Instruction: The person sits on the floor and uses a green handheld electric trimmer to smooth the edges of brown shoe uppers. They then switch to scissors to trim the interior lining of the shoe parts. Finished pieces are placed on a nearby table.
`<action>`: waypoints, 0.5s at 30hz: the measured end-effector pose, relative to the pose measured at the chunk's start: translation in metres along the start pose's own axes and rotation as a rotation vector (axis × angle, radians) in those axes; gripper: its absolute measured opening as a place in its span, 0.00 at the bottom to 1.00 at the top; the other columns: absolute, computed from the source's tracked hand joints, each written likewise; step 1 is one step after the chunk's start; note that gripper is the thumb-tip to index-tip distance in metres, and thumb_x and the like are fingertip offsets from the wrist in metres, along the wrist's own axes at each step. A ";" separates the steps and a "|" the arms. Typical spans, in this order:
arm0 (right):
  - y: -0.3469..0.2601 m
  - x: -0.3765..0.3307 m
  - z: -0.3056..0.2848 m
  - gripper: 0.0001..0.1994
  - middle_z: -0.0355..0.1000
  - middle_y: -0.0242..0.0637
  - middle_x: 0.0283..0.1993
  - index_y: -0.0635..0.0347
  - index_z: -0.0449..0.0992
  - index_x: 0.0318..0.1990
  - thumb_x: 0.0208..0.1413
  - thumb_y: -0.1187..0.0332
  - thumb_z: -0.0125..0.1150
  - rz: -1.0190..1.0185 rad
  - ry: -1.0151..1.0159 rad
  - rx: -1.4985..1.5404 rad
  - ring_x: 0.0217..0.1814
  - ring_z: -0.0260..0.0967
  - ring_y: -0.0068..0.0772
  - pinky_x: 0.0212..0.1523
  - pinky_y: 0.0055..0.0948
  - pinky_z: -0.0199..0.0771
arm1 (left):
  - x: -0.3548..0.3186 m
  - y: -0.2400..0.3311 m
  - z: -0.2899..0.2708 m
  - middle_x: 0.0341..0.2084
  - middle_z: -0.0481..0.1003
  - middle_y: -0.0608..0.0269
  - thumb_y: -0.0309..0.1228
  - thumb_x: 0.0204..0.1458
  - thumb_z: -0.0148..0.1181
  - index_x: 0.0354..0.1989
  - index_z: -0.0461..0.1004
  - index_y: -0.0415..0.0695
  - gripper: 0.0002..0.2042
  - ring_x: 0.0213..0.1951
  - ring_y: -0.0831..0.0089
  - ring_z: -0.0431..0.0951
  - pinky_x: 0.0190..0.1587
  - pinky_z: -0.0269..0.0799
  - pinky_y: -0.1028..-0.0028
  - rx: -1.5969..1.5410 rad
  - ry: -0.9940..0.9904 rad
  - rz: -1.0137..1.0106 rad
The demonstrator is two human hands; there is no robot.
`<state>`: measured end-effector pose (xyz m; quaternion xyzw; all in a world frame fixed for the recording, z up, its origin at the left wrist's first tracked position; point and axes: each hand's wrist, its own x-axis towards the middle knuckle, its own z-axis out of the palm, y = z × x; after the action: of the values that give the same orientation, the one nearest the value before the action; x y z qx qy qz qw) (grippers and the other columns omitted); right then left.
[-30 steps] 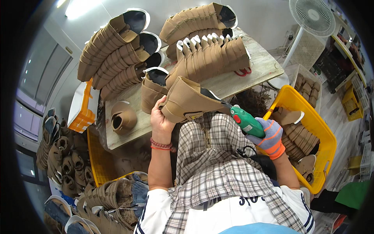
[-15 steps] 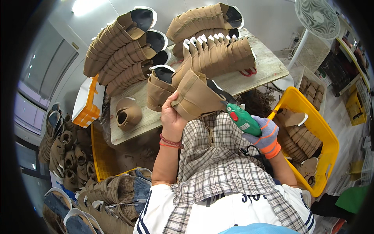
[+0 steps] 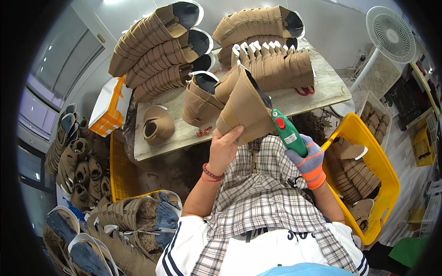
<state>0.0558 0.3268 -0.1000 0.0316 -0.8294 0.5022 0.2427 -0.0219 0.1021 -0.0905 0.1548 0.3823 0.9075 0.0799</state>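
My bare left hand is closed on the lower edge of a tan shoe upper, which is tilted up above my lap. In my right hand, gloved in grey-purple with orange stripes, is a green cordless electric cutter with a red button. The cutter's front end meets the upper's right edge; its blade is hidden from view. Just left of the held piece, another tan upper stands on the table. A single rounded tan upper sits at the table's left end.
Nested stacks of tan uppers cover the table's back. Red-handled scissors lie partly under one row. A yellow crate of uppers is at my right. More uppers heap at the left, beside a white-and-orange box. A fan stands behind.
The held upper has been turned more upright, and my left hand now grips its lower edge. The cutter has swung to a steeper angle against the piece. The whole view has shifted slightly.
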 end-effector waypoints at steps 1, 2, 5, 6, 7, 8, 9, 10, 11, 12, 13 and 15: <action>-0.001 0.000 0.000 0.22 0.76 0.37 0.30 0.64 0.75 0.42 0.38 0.67 0.74 0.016 0.000 -0.012 0.29 0.72 0.25 0.32 0.24 0.73 | -0.002 -0.003 0.000 0.46 0.74 0.60 0.20 0.55 0.54 0.51 0.70 0.37 0.15 0.49 0.71 0.73 0.51 0.70 0.71 0.056 0.006 0.030; -0.001 -0.002 -0.001 0.22 0.75 0.37 0.31 0.64 0.75 0.42 0.38 0.67 0.74 0.009 -0.004 -0.002 0.29 0.72 0.24 0.32 0.24 0.73 | -0.003 -0.005 0.000 0.45 0.74 0.61 0.21 0.55 0.54 0.50 0.70 0.37 0.14 0.48 0.72 0.74 0.50 0.70 0.73 0.111 0.011 0.058; 0.000 -0.009 -0.007 0.22 0.75 0.36 0.31 0.64 0.74 0.43 0.38 0.67 0.74 0.001 -0.019 0.027 0.30 0.72 0.23 0.33 0.23 0.73 | -0.009 -0.011 -0.001 0.41 0.75 0.63 0.22 0.55 0.55 0.47 0.73 0.36 0.11 0.43 0.76 0.74 0.46 0.69 0.76 0.308 0.034 0.089; 0.000 -0.011 -0.009 0.22 0.75 0.35 0.31 0.64 0.74 0.43 0.38 0.67 0.74 0.007 -0.028 0.039 0.30 0.71 0.22 0.34 0.23 0.73 | -0.010 -0.013 -0.001 0.39 0.76 0.64 0.22 0.55 0.56 0.45 0.74 0.36 0.10 0.42 0.77 0.74 0.45 0.69 0.77 0.378 0.043 0.090; 0.000 -0.013 -0.011 0.22 0.75 0.35 0.31 0.65 0.74 0.43 0.38 0.68 0.74 0.015 -0.035 0.051 0.30 0.71 0.22 0.34 0.23 0.73 | -0.011 -0.015 -0.001 0.38 0.76 0.65 0.22 0.55 0.56 0.44 0.74 0.35 0.09 0.40 0.77 0.74 0.43 0.69 0.78 0.403 0.042 0.086; 0.001 -0.015 -0.012 0.22 0.76 0.35 0.32 0.65 0.74 0.43 0.38 0.68 0.74 0.035 -0.036 0.070 0.31 0.72 0.22 0.34 0.23 0.73 | -0.011 -0.017 -0.001 0.36 0.77 0.65 0.23 0.55 0.57 0.42 0.75 0.35 0.08 0.39 0.78 0.74 0.42 0.68 0.78 0.428 0.041 0.083; 0.000 -0.015 -0.014 0.22 0.76 0.35 0.32 0.65 0.74 0.43 0.38 0.68 0.74 0.058 -0.034 0.073 0.32 0.72 0.22 0.35 0.23 0.73 | -0.012 -0.019 0.000 0.34 0.77 0.66 0.23 0.55 0.57 0.41 0.75 0.34 0.08 0.37 0.78 0.74 0.41 0.68 0.79 0.452 0.041 0.079; 0.000 -0.015 -0.014 0.22 0.76 0.35 0.32 0.65 0.74 0.43 0.39 0.68 0.74 0.080 -0.030 0.080 0.32 0.72 0.22 0.35 0.23 0.73 | -0.012 -0.018 0.002 0.35 0.77 0.66 0.22 0.55 0.56 0.42 0.75 0.34 0.08 0.37 0.79 0.74 0.41 0.69 0.78 0.550 0.004 0.113; -0.001 -0.015 -0.014 0.22 0.76 0.35 0.32 0.65 0.74 0.43 0.39 0.68 0.74 0.102 -0.026 0.086 0.32 0.72 0.22 0.35 0.23 0.73 | -0.012 -0.016 0.006 0.35 0.77 0.66 0.20 0.55 0.56 0.43 0.75 0.34 0.09 0.37 0.79 0.74 0.41 0.69 0.78 0.648 -0.034 0.147; -0.001 -0.015 -0.015 0.22 0.76 0.35 0.32 0.65 0.74 0.43 0.39 0.68 0.74 0.098 -0.013 0.080 0.32 0.72 0.22 0.35 0.23 0.73 | -0.012 -0.015 0.009 0.36 0.76 0.66 0.19 0.55 0.55 0.44 0.74 0.34 0.09 0.37 0.79 0.74 0.41 0.69 0.78 0.745 -0.071 0.182; -0.001 -0.015 -0.015 0.22 0.76 0.35 0.32 0.65 0.74 0.43 0.39 0.67 0.74 0.092 0.000 0.077 0.32 0.72 0.22 0.35 0.22 0.73 | -0.013 -0.017 0.009 0.34 0.76 0.66 0.19 0.55 0.55 0.43 0.74 0.34 0.09 0.35 0.80 0.73 0.39 0.69 0.78 0.813 -0.078 0.206; -0.002 -0.014 -0.016 0.22 0.76 0.36 0.32 0.65 0.74 0.43 0.40 0.67 0.74 0.097 0.018 0.068 0.32 0.72 0.22 0.35 0.22 0.73 | -0.015 -0.022 0.009 0.30 0.76 0.66 0.20 0.55 0.55 0.41 0.75 0.34 0.07 0.32 0.82 0.71 0.36 0.67 0.79 0.947 -0.092 0.256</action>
<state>0.0745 0.3368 -0.0988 -0.0051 -0.8103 0.5415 0.2240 -0.0040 0.1198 -0.1036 0.2596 0.7267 0.6290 -0.0944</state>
